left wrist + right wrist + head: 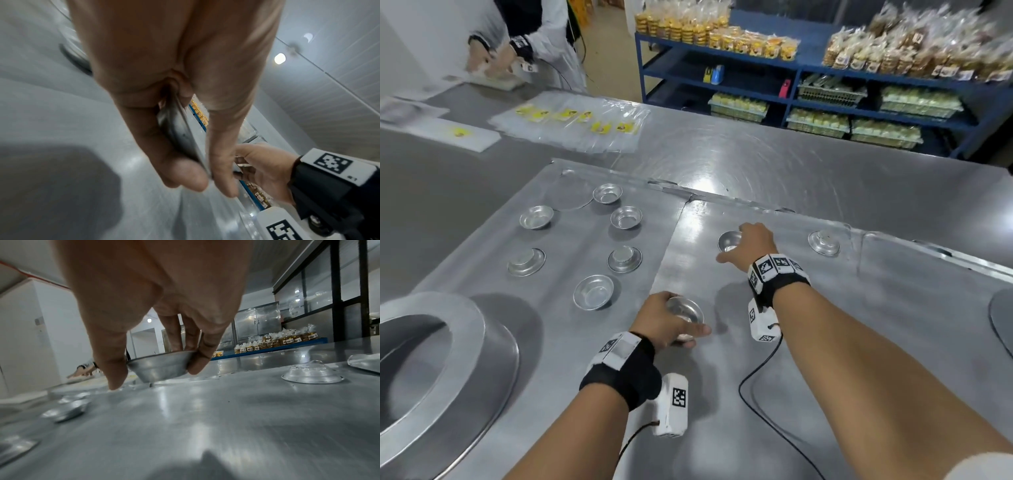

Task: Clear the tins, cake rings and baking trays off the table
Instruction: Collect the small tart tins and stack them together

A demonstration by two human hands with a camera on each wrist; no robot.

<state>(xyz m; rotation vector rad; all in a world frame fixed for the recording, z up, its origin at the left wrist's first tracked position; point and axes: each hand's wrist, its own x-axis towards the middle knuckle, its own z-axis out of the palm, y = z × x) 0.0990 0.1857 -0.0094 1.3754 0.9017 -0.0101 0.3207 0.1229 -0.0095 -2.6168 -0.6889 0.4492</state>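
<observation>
Small tins are being picked up, one in each hand, so the step in hand looks like gathering the little tins off the trays. One tin (686,312) is held by the left hand (663,320), with the thumb on one side of the rim and the fingers on the other. A second tin (160,365) is pinched by the right hand (156,308), thumb on its left wall and fingers at its far rim; it sits on the right tray (791,394) or just above it, and which one cannot be told. Next, both tins would likely be lifted, and maybe stacked, so the hands can be used for more. Care would be needed, because the tins are thin, shiny and likely slippery. Six more tins (594,292) lie on the left tray (482,240), some the right way up and some upside down. One upside-down tin (824,242) is left on the right tray, well apart from the right hand. A big cake ring (431,359) stands at the near left. Both trays lie side by side on the steel table (825,164).
</observation>
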